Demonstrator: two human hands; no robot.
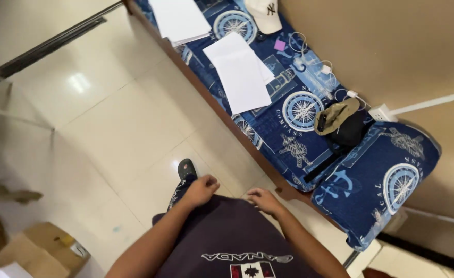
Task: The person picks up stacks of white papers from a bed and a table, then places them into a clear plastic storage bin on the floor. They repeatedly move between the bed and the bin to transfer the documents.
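Cardboard box (41, 252): brown, far to the left of the left hand, on the tiled floor (108, 118), blurred.

Left hand (202, 189): curled into a loose fist, fingers tucked under, knuckles up, held at the front of the dark shirt (227, 242). Whether it grips the cloth cannot be told. Forearm runs from the lower left up to the wrist.

Sandal (186, 168): dark, on the floor just beyond the left hand, long axis pointing away from the person, toe end farthest.

Right hand (262, 200): just right of the left hand, apart from it, fingers bent and close together, resting on the shirt's upper edge. Forearm runs from the lower right up to the wrist.

Bed (299, 149): beyond and right of both hands, covered in blue nautical-print cloth, long axis running diagonally from upper left to lower right along the beige wall.

Paper sheets (242, 72): white, on the bed, well beyond the right hand; a second stack (178, 19) farther up.

White cap (264, 14): at the bed's far end.

Olive cap on a black bag (340, 123): on the bed, up and right of the right hand.

Pillow (381, 180): same blue print, right of the right hand.
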